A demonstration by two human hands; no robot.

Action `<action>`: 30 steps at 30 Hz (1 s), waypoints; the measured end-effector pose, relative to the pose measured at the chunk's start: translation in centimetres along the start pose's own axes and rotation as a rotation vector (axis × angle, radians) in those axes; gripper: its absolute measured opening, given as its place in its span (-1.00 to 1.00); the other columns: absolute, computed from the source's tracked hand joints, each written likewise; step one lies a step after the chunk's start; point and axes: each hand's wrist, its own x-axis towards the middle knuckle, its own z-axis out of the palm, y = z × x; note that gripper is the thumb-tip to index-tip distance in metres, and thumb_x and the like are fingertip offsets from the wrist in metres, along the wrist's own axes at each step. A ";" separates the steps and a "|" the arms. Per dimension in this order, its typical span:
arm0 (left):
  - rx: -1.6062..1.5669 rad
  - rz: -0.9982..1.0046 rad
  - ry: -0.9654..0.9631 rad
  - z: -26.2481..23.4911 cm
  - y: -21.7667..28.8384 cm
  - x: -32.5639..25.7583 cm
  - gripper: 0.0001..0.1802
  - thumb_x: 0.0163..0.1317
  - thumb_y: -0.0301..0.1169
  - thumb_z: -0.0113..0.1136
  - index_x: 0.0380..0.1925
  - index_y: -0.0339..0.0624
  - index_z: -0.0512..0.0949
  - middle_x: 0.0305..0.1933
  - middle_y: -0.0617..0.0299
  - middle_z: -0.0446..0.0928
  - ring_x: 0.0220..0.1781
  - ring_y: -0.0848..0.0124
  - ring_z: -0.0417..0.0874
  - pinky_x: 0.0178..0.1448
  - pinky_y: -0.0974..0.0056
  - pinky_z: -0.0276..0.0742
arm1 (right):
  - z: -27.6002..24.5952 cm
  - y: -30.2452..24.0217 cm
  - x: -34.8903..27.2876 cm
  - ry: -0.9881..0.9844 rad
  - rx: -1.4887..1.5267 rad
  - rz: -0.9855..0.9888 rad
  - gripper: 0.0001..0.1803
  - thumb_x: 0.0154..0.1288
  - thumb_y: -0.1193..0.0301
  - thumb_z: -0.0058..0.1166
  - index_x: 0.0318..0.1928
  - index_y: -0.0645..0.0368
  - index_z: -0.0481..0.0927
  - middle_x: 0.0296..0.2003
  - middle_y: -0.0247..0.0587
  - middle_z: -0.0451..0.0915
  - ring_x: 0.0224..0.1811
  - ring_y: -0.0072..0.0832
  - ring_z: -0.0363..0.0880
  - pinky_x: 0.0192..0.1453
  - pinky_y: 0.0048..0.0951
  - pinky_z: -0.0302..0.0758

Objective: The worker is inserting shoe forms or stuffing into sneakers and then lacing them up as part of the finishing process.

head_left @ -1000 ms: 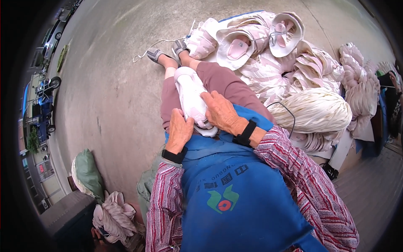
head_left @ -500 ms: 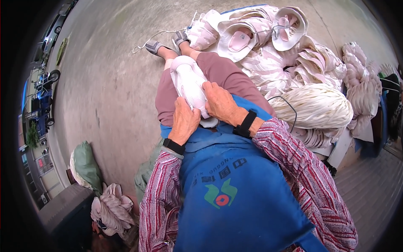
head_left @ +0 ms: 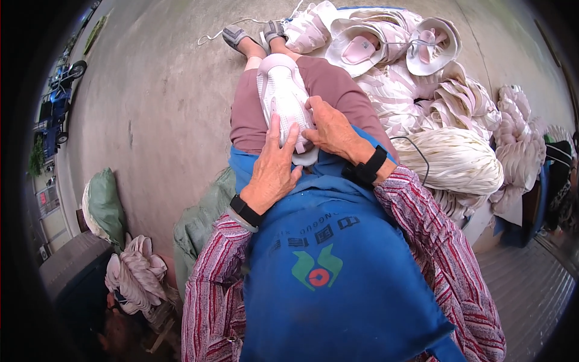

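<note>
- The left hand [head_left: 274,172] lies flat over the near end of a white shoe upper [head_left: 283,99], fingers [head_left: 275,130] stretched along it and pointing away from the person. Its grip is wide and pressing rather than closed around anything.
- The right hand [head_left: 332,127] sits on the right edge of the same piece, fingers curled over its side. The grip is narrow and holding the shoe upper near its near end.
- The shoe upper rests lengthwise on the person's lap, running along the thighs from the apron toward the knees. It is pale with fine ridged stitching, with a pinkish rim at its far end.
- Both wrists carry a black band, the left band [head_left: 245,210] near the striped cuff, the right band [head_left: 366,169] just past the hand.
- A blue apron [head_left: 338,283] covers the person's front, nearest to the viewer, over a striped red and white shirt.
- Mauve shorts [head_left: 338,90] cover the thighs; grey sandals [head_left: 235,36] show at the far end on the concrete floor [head_left: 157,102].
- To the right, far and middle, a heap of more pale shoe uppers [head_left: 398,66] lies on the floor, with bundled ones [head_left: 452,160] nearer.
- To the near left lie a green sack [head_left: 105,205] and another pale bundle [head_left: 136,271].
</note>
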 end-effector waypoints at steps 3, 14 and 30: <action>0.104 -0.010 -0.021 0.7 -0.1 0.3 0.05 -0.09 -0.54 0.45 0.46 -0.18 0.13 0.56 -0.34 -0.24 0.45 -0.30 0.21 0.31 0.02 0.48 | 1.2 -0.3 0.3 0.075 -0.078 -0.014 -0.47 0.12 0.44 0.24 0.06 0.33 0.33 -0.18 0.26 0.54 -0.08 0.15 0.57 -0.02 -0.04 0.53; -0.075 -0.077 0.086 -1.2 -1.4 0.1 -0.25 0.16 -0.48 0.32 0.36 -0.29 0.25 0.46 -0.18 0.16 0.49 -0.05 0.23 0.47 0.07 0.26 | -7.1 1.7 -5.6 0.407 0.085 -0.115 -0.75 0.29 0.43 0.15 -0.07 0.30 0.55 -0.27 -0.04 0.59 -0.18 -0.27 0.62 -0.06 -0.30 0.54; 0.064 0.225 -0.024 -1.8 0.6 3.0 -0.51 0.19 -0.58 0.21 0.16 -0.29 0.40 0.42 -0.07 0.30 0.48 -0.03 0.27 0.49 0.05 0.23 | -21.1 18.7 -34.6 1.541 0.476 0.823 -0.79 0.38 0.42 0.07 -0.10 0.32 0.58 -0.39 -0.26 0.59 -0.54 -0.56 0.59 -0.57 -0.55 0.57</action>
